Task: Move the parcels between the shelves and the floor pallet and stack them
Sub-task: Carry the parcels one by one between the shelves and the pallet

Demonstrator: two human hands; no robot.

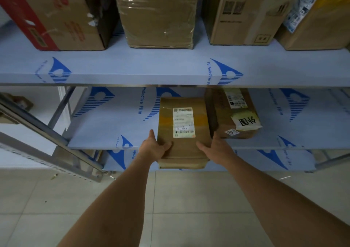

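Head cam, only view you've got: the flat brown parcel (182, 133) sits on the middle shelf (106, 129), its near end poking out past the shelf's front edge, and it's just beside a second parcel (233, 114) on its right, looks like touching or nearly so.

Handling-wise, my guess is it's light to middling. It's thin, taped cardboard, so stiff enough to carry by the sides, but the tape could be a bit slick. The white label (183, 122) on top is no place for fingers. Best hold is what you're doing: both long sides near the front corners, thumbs on top, and maybe get fingers under the overhanging end.

Your left hand (156, 147) holds the left front corner, thumb curled over the top face, fingers down the side. Your right hand (216, 146) clasps the right edge, thumb on top, fingers tucked into the gap by the neighbour. Both arms reach out nearly straight, pointing slightly downward.

The floor pallet isn't in view.
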